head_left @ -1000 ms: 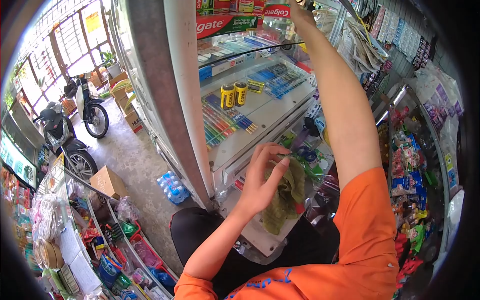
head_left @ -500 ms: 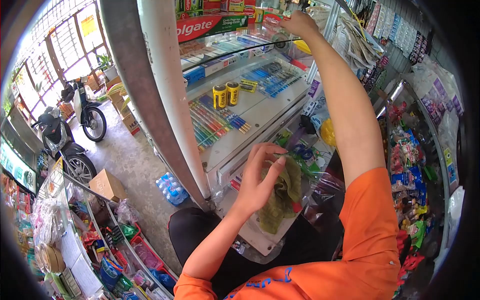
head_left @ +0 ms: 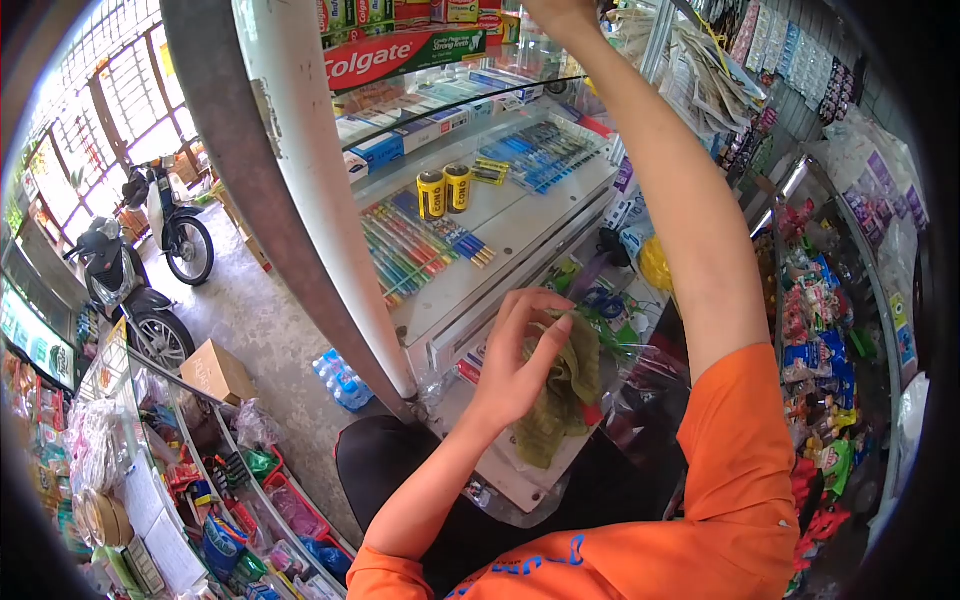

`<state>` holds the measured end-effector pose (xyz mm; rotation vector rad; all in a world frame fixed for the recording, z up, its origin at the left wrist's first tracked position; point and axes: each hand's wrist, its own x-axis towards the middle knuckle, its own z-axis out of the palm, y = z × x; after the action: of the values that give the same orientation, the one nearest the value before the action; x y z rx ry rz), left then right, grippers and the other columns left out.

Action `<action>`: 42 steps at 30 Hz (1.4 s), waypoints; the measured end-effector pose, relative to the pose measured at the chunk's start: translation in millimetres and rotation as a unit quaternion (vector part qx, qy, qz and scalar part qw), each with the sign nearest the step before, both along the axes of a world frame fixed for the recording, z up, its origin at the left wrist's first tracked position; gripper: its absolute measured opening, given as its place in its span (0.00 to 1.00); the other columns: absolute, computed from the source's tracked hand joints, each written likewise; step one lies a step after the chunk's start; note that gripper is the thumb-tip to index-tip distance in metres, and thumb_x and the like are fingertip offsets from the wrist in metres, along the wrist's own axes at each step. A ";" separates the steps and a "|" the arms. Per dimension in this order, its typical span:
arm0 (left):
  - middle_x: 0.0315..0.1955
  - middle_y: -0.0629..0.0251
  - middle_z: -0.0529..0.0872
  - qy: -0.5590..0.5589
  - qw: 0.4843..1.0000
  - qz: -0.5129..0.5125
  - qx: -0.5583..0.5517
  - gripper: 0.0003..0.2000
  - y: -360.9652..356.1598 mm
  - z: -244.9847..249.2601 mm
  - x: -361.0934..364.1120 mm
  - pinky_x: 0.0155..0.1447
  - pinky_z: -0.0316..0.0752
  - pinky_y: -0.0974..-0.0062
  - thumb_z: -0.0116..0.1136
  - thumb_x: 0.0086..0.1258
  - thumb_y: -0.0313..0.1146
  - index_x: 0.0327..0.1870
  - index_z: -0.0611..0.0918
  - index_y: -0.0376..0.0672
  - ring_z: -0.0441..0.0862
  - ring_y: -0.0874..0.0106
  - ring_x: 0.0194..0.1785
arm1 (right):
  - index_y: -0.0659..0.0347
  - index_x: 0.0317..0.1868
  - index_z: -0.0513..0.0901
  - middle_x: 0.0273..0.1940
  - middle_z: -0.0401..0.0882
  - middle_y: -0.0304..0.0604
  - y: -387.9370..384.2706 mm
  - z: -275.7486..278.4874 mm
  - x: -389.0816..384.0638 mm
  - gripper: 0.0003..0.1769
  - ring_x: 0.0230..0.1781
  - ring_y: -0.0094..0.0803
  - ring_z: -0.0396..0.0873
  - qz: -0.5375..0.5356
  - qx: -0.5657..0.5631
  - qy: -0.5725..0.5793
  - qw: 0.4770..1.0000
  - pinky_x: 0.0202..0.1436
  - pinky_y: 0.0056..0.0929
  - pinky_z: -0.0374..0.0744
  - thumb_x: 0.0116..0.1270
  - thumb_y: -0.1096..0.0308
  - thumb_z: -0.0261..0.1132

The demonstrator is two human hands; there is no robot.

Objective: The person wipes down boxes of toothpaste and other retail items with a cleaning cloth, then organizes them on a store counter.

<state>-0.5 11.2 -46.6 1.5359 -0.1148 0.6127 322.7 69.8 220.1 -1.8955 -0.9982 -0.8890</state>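
My left hand (head_left: pixel 515 365) is closed on a crumpled olive-green cloth (head_left: pixel 550 420), which hangs down over the low white ledge in front of my knees. My right arm reaches up to the top shelf of the glass display case. Only the back of my right hand (head_left: pixel 562 18) shows at the upper edge, and its fingers are out of the picture. Nearest to it are red and green toothpaste boxes (head_left: pixel 498 28) behind a long Colgate strip (head_left: pixel 405 58). On the shelf below stand two yellow batteries (head_left: pixel 444 192) beside rows of pencils (head_left: pixel 405 250) and blue pens (head_left: pixel 550 155).
A white post (head_left: pixel 315 200) rises close on the left of the case. Packed sweets (head_left: pixel 825 350) fill a glass case at right. Left lie goods in baskets (head_left: pixel 300 505), a cardboard box (head_left: pixel 217 371), bottled water (head_left: pixel 342 380) and two motorbikes (head_left: pixel 150 290).
My right hand has moved up and left, its fingers leaving the picture. The small Colgate box that was at its fingers no longer shows there. My left hand stays on the cloth.
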 end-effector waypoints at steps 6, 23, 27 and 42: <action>0.56 0.58 0.78 -0.036 0.999 0.013 0.017 0.11 1.0 -4.6 4.4 0.56 0.78 0.71 0.60 0.79 0.33 0.56 0.81 0.38 0.81 0.69 0.53 | 0.60 0.67 0.80 0.68 0.80 0.50 78.6 -18.4 139.9 0.26 0.52 0.43 0.86 -0.095 -0.027 -0.269 0.958 0.60 0.46 0.83 0.85 0.52 0.49; 0.57 0.60 0.79 -0.055 0.998 -0.019 0.000 0.12 0.1 20.6 -15.4 0.61 0.75 0.69 0.57 0.79 0.32 0.57 0.81 0.37 0.80 0.70 0.55 | 0.62 0.62 0.80 0.47 0.85 0.52 -30.1 -30.9 54.9 0.33 0.39 0.38 0.86 -0.058 -0.138 -0.060 0.987 0.48 0.42 0.84 0.71 0.43 0.69; 0.57 0.59 0.79 -0.108 0.994 -0.014 0.028 0.13 -4.0 35.0 -28.2 0.60 0.75 0.70 0.58 0.78 0.33 0.57 0.81 0.37 0.79 0.71 0.54 | 0.64 0.53 0.88 0.41 0.91 0.51 -57.3 -30.3 108.0 0.34 0.37 0.31 0.89 0.038 -0.082 0.234 0.968 0.44 0.31 0.85 0.75 0.37 0.59; 0.56 0.59 0.80 -0.093 0.995 -0.015 0.015 0.11 -7.6 27.8 -23.0 0.62 0.74 0.69 0.56 0.79 0.32 0.56 0.81 0.37 0.79 0.70 0.57 | 0.71 0.40 0.90 0.37 0.89 0.54 -75.3 -27.6 47.4 0.50 0.41 0.42 0.89 -0.126 -0.262 0.083 0.953 0.49 0.38 0.83 0.47 0.22 0.74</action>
<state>-23.5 3.6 -18.8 1.5013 -0.2886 0.7323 370.0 -5.5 192.5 -2.5457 -0.9666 -0.6224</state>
